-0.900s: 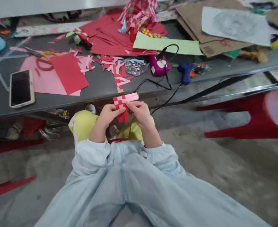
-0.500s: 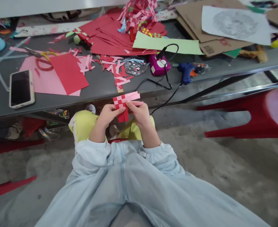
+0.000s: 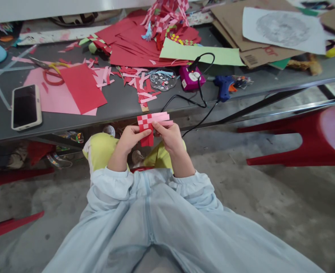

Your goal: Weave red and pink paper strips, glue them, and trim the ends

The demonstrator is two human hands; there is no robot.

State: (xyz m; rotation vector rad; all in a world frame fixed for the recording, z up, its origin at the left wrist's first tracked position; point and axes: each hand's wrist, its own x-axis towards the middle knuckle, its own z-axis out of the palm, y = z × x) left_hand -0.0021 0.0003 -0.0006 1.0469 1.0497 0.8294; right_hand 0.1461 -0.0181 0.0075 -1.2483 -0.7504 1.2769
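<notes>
Between my hands, just off the table's front edge, is a woven paper piece (image 3: 145, 120) with a red and pink checkered corner. Its loose pink strips point right and its red strips hang down. My left hand (image 3: 129, 138) pinches the lower left side, thumb lying across the red part. From the right, my right hand (image 3: 170, 137) grips it with thumb and fingers where the pink strips leave the weave. The fingers behind the paper are hidden.
On the grey table (image 3: 121, 110) lie a phone (image 3: 26, 107), scissors (image 3: 53, 72) beside red and pink paper, and many paper scraps. A blue glue gun (image 3: 223, 88) and a purple box (image 3: 192, 79) trail black cables. Red stools (image 3: 295, 138) stand at both sides.
The woven piece has tilted and shifted very slightly, and its pink strips are a little more spread. Both hands keep their hold in nearly the same place.
</notes>
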